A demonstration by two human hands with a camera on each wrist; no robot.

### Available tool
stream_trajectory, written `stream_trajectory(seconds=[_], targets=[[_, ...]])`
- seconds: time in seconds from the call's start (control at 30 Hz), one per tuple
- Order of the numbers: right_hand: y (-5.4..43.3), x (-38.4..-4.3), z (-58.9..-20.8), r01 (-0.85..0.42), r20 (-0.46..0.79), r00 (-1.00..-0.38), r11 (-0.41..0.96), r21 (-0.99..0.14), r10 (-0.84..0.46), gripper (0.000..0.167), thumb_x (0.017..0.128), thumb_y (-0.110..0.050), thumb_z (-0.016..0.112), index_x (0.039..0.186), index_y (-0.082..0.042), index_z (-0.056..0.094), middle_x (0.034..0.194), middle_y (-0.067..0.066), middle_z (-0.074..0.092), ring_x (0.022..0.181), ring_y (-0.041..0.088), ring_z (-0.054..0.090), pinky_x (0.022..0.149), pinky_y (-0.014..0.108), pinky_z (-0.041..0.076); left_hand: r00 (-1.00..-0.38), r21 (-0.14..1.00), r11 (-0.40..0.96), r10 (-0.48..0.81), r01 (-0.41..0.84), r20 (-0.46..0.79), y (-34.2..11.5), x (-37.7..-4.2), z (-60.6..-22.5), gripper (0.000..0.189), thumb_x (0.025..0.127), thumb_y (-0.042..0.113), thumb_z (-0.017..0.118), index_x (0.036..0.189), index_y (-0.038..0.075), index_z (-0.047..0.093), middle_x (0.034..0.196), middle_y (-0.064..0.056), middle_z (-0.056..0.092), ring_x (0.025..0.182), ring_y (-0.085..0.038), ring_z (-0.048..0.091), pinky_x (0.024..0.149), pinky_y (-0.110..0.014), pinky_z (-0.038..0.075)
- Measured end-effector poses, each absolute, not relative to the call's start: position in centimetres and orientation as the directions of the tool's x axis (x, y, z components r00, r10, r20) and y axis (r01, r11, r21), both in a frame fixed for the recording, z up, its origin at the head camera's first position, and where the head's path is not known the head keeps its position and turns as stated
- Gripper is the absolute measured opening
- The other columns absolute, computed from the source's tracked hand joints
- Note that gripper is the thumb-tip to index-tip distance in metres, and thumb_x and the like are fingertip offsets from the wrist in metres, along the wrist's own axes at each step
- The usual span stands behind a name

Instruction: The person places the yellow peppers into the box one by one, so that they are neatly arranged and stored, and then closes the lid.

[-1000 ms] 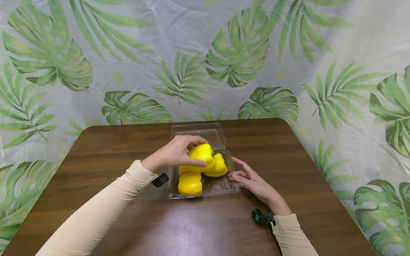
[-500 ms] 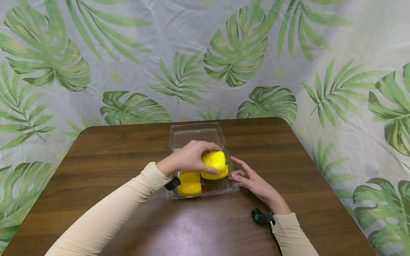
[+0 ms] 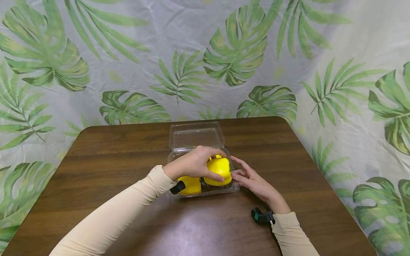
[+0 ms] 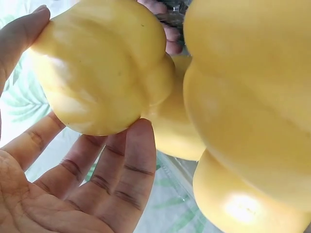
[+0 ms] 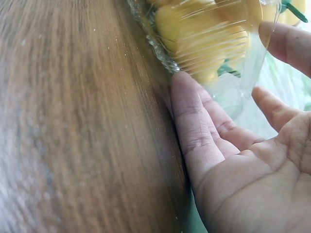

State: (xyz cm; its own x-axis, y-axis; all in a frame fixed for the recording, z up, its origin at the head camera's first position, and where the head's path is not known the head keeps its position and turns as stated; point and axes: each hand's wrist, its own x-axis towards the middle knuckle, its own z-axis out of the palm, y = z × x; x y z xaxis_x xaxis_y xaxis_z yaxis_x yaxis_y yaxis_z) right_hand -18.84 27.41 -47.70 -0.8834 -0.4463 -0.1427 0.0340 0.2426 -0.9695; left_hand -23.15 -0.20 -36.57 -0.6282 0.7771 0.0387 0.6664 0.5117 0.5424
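My left hand [image 3: 196,163] grips a yellow bell pepper [image 3: 220,170] between thumb and fingers, low over the right front part of a clear plastic clamshell container [image 3: 213,193]. In the left wrist view the thumb and fingertips reach round this held bell pepper [image 4: 97,73]. Other yellow bell peppers [image 4: 252,107] lie close beside it; one front-left bell pepper [image 3: 193,185] is partly hidden by the left wrist strap. My right hand [image 3: 256,185] rests beside the container's right wall, fingers loosely extended, fingertips at the clear side [image 5: 214,39] in the right wrist view.
The container's clear lid [image 3: 196,137] lies folded back toward the far edge of the brown wooden table [image 3: 128,142]. Behind the table hangs a leaf-patterned cloth [image 3: 179,28]. Black straps with small devices are on both wrists, such as the right wrist device [image 3: 261,216].
My left hand has carried the bell pepper rightward and toward the front of the container, lower than before. The right hand has stayed at the container's right side.
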Motion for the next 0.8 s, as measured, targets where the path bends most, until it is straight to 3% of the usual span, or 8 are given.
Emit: stream_trajectory(seconds=[0.2, 0.5, 0.8], targets=[[27.44, -18.86, -47.67, 0.033, -0.141, -0.884, 0.240, -0.970, -0.446, 0.072, 0.114, -0.028, 0.055, 0.173, -0.025, 0.015, 0.139, 0.021, 0.064, 0.125, 0.023, 0.064, 0.106, 0.027, 0.055, -0.621, 0.507, 0.518, 0.782, 0.689, 0.046, 0.05, -22.89, -37.01, 0.067, 0.079, 0.046, 0.095, 0.132, 0.019, 0.065, 0.112, -0.005, 0.076, 0.100, -0.019, 0.071, 0.081, -0.026, 0.057], [27.44, -18.85, -47.81, 0.017, -0.130, -0.883, 0.246, -0.969, -0.452, 0.070, 0.114, -0.028, 0.054, 0.173, -0.026, 0.015, 0.145, 0.022, 0.062, 0.139, 0.036, 0.061, 0.117, 0.050, 0.050, -0.606, 0.452, 0.526, 0.795, 0.720, 0.041, -0.08, -22.62, -37.40, 0.065, 0.079, 0.047, 0.095, 0.127, 0.016, 0.065, 0.109, -0.006, 0.076, 0.096, -0.020, 0.070, 0.079, -0.027, 0.055], [27.32, -18.87, -47.77, 0.019, -0.129, -0.883, 0.240, -0.971, -0.452, 0.071, 0.114, -0.028, 0.054, 0.173, -0.026, 0.015, 0.146, 0.023, 0.062, 0.140, 0.036, 0.060, 0.113, 0.039, 0.054, -0.622, 0.426, 0.557, 0.783, 0.713, 0.016, 0.16, -22.31, -37.48, 0.063, 0.080, 0.045, 0.095, 0.128, 0.016, 0.064, 0.109, -0.004, 0.075, 0.097, -0.020, 0.067, 0.083, -0.030, 0.055]])
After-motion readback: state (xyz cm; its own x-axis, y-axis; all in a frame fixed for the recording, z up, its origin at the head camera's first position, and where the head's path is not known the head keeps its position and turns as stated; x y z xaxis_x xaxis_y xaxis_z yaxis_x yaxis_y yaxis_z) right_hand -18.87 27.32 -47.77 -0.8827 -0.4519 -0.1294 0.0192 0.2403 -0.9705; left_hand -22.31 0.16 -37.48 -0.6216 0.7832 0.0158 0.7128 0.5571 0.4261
